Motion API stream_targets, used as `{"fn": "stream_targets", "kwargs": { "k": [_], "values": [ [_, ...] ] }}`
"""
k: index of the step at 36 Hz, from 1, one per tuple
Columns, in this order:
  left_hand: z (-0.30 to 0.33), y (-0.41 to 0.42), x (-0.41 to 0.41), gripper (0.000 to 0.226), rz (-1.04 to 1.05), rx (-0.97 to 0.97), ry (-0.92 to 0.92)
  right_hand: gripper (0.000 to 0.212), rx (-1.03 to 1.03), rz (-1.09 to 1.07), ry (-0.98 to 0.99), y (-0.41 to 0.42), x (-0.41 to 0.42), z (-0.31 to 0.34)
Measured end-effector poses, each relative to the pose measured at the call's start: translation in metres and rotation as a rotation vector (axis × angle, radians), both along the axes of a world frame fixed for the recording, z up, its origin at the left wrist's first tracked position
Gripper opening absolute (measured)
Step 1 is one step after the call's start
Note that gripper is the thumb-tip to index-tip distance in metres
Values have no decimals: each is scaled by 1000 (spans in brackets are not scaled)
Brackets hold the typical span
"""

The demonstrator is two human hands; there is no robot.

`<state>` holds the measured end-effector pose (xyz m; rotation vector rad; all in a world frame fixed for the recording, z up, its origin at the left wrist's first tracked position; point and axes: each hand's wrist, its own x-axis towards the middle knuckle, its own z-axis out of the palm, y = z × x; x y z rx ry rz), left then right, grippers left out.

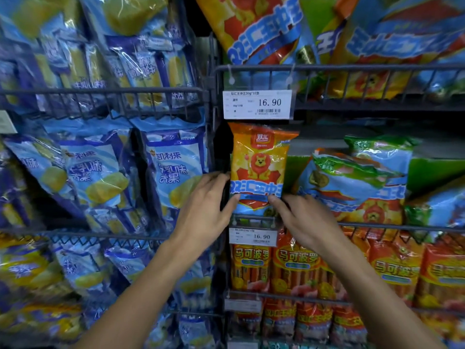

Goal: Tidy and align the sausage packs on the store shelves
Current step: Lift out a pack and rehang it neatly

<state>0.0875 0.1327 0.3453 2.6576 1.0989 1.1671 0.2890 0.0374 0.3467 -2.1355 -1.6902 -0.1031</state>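
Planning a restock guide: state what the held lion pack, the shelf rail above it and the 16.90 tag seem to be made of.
Lion sausage pack: looks like thin glossy plastic film, given its wrinkles, glare and crimped top edge; both the left hand and right hand pinch it.
Shelf rail: probably dark coated metal wire, in thin rigid bars.
Price tag: seemingly printed paper in a clear plastic sleeve, with faint sheen.

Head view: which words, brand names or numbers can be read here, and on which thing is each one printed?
"16.90": white upper price tag; its small print is blurred.
"16.90": smaller white lower price tag.
"双汇": red logo on upright orange lion sausage pack.
"马可波罗": orange-red sausage packs below.
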Motion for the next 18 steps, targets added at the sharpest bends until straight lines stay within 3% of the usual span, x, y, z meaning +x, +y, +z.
{"fn": "stream_targets", "kwargs": {
  "k": [3,5,9,14,18],
  "values": [
    [-4,-4,-2,63,-33,67,57,75,-18,7,37,-2,0,4],
    [-9,-8,-3,68,-38,99,-5,75,29,3,43,-6,-2,4],
    [-22,-20,-2,65,-131,291,-114,71,351,-5,66,-25,-10,-13],
    [-34,-31,13,68,-202,338,46,65,593,154,61,-40,-23,-44],
    [-32,-28,24,69,-115,285,113,70,580,285,97,-33,-28,-43]
  ]
}}
